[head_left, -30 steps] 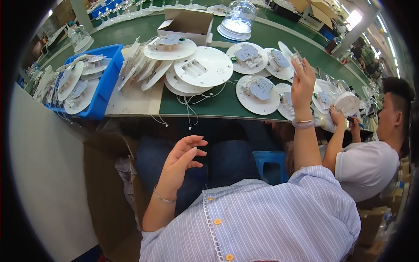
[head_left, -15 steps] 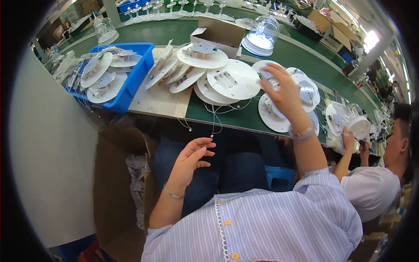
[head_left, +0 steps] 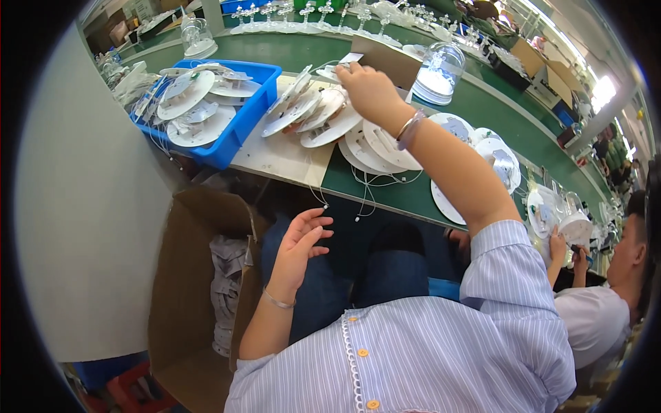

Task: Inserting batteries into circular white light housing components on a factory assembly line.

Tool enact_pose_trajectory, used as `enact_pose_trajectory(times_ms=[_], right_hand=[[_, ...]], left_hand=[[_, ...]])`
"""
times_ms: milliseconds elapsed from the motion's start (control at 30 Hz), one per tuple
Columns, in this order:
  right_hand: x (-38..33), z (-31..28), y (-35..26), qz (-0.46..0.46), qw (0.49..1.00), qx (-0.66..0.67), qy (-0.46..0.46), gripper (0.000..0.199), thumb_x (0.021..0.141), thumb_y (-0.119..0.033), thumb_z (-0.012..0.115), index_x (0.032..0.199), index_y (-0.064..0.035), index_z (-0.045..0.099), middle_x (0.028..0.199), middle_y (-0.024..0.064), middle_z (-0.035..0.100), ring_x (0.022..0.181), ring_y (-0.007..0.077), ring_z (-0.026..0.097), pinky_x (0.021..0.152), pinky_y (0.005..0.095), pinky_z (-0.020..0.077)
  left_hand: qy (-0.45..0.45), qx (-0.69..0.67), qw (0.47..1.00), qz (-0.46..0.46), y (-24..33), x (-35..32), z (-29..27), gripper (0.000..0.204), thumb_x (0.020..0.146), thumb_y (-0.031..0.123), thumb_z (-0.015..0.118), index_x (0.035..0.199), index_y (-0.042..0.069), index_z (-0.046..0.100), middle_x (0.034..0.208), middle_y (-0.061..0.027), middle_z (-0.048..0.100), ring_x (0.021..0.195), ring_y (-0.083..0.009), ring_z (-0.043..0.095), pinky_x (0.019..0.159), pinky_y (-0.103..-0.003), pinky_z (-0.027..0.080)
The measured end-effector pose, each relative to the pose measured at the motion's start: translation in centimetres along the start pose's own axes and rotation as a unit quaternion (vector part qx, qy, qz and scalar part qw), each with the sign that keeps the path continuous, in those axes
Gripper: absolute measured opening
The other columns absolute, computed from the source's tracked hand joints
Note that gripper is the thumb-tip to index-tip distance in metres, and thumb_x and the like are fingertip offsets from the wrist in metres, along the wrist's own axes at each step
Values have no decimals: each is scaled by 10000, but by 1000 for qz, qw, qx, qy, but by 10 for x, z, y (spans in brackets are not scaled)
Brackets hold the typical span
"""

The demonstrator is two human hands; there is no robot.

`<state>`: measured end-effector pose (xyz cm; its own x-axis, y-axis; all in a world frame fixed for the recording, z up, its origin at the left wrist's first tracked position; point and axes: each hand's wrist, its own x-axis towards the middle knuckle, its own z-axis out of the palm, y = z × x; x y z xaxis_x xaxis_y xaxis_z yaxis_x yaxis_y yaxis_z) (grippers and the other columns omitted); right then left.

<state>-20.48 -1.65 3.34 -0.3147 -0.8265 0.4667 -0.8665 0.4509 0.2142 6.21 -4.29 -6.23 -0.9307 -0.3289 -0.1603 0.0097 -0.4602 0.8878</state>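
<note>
My right hand (head_left: 375,96) reaches across the bench to a pile of white round base plates (head_left: 311,118). Its fingers are bent over the top plate (head_left: 328,72), and their undersides are hidden, so a grip on it cannot be made out. Below the bench edge, my left hand (head_left: 303,241) hovers over my lap with its fingers apart, holding nothing. Just above its fingertips hangs a thin white cable with a small plug (head_left: 326,206). More white plates (head_left: 375,148) overlap to the right of the pile, their cables drooping over the edge.
A blue bin (head_left: 231,141) full of plates and wires stands at the left. Behind the pile are an open carton (head_left: 385,58) and a lit clear dome (head_left: 439,72). Further plates (head_left: 496,158) lie right, near a co-worker's hands (head_left: 558,244). A cardboard box (head_left: 189,289) sits beside my legs.
My right hand has swung left from the right-hand plates to the top of the pile. My left hand stays open over my lap. The whole view has shifted slightly.
</note>
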Motion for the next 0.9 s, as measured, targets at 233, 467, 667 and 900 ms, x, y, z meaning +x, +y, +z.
enact_pose_trajectory(times_ms=[233, 467, 667, 900], right_hand=[[10, -58, 4, -14, 936, 335, 104, 266, 809, -158, 453, 1041, -37, 498, 941, 158, 555, 798, 286, 560, 705, 333, 437], [-33, -85, -29, 144, 682, 697, -171, 403, 751, -316, 574, 1006, -10, 513, 799, 46, 575, 683, 87, 554, 578, 190, 444], [-37, -59, -53, 9, 774, 610, -169, 437, 849, -390, 388, 1033, -12, 507, 960, 114, 560, 867, 217, 532, 772, 302, 410], [28, 34, 92, 102, 984, 140, -42, 187, 742, -127, 478, 843, -9, 581, 856, 182, 575, 806, 323, 544, 722, 361, 430]], left_hand=[[39, -36, 996, 66, 6, 9, -9, 345, 838, 143, 439, 1173, 77, 388, 1097, -72, 482, 944, -131, 485, 749, -248, 418], [-107, -172, 959, 196, 22, 11, -15, 711, 765, 454, 509, 1283, 65, 214, 1289, -102, 306, 1177, -256, 316, 927, -399, 330], [10, -200, 970, 137, 7, 2, -24, 479, 854, 207, 404, 1272, 39, 240, 1267, -100, 351, 1144, -252, 369, 946, -377, 306], [41, -290, 950, 104, -28, 5, -41, 469, 844, 149, 405, 1266, 30, 238, 1256, -119, 356, 1139, -262, 371, 945, -376, 313]])
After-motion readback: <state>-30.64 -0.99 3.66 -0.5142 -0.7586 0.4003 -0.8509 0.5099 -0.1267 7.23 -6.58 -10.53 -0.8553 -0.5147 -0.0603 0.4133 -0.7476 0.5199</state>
